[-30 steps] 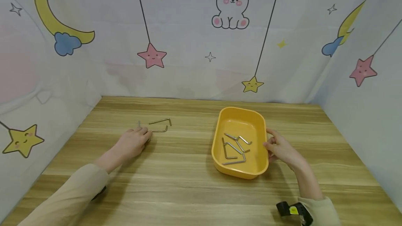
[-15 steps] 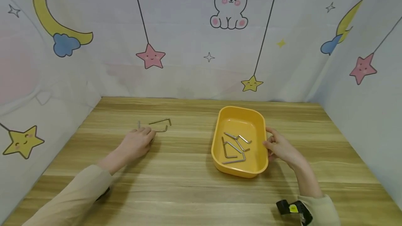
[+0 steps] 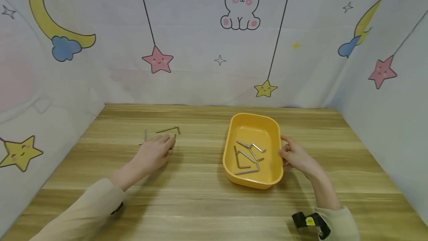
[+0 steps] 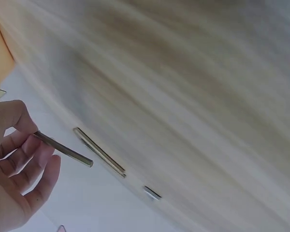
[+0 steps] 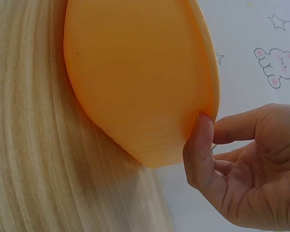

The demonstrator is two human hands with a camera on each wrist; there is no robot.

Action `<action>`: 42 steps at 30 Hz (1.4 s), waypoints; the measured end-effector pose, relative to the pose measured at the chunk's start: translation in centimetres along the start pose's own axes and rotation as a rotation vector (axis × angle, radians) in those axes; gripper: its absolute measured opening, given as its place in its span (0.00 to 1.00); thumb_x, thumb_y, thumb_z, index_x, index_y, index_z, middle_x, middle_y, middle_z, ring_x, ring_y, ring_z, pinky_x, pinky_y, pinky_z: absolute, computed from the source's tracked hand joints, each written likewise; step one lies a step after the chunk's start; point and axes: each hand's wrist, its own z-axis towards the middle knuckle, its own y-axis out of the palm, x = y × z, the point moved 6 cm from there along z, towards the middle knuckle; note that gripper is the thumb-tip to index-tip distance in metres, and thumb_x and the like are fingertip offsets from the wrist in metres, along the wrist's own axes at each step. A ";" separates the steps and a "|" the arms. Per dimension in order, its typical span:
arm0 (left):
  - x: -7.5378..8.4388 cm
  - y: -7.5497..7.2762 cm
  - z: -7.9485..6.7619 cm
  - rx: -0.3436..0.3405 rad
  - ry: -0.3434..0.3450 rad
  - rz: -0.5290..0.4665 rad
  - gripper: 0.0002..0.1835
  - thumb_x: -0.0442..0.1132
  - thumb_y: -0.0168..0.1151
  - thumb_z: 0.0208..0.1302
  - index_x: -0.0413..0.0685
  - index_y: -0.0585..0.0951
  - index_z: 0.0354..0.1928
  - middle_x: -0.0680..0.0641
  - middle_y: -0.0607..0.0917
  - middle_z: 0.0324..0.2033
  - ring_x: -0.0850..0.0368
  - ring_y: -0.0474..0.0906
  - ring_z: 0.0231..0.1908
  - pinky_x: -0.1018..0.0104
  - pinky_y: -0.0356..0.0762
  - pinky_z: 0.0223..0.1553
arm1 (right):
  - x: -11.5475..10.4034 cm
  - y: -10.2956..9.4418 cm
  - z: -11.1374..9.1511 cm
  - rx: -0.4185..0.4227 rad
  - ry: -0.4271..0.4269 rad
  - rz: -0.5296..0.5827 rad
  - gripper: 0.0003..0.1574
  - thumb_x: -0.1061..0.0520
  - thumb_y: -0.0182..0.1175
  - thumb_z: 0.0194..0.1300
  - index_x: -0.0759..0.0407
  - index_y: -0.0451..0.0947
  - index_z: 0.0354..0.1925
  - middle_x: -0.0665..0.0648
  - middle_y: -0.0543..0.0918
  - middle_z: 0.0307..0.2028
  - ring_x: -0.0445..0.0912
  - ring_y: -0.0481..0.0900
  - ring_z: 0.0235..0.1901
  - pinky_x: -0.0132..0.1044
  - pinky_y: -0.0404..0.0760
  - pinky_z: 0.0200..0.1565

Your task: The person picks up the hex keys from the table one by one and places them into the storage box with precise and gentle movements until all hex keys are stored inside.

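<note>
My left hand [image 3: 153,153] pinches a hex key [image 4: 65,151] between thumb and fingers, its free arm sticking out in the left wrist view. Just beyond that hand lies a bronze-toned hex key [image 3: 168,129] on the table. A silver hex key [image 3: 145,136] lies behind the hand, partly covered by it. On the right, a yellow plastic tray [image 3: 228,148] holds several hex keys [image 3: 246,172] in its nearer half. My right hand [image 3: 298,158] grips the right side of this tray, thumb at the rim in the right wrist view.
A wood-grain table [image 3: 194,203] spreads under everything. Cloth printed with stars, moons and a rabbit [image 3: 242,3] hangs at the back and both sides. A black strapped device [image 3: 311,221] sits at the right wrist.
My left hand has moved right and picked up a hex key from beside the bronze-toned one, uncovering more of the silver key. My right hand stays at the tray. The head view has shifted slightly.
</note>
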 end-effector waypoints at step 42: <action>11.5 -5.0 6.5 0.024 0.265 -0.202 0.10 0.30 0.61 0.53 0.53 0.74 0.32 0.57 0.76 0.25 0.65 0.69 0.25 0.77 0.65 0.24 | -0.1 0.2 -0.1 -0.002 0.008 -0.011 0.41 0.63 0.45 0.72 0.73 0.36 0.73 0.58 0.71 0.33 0.43 0.75 0.24 0.40 0.83 0.28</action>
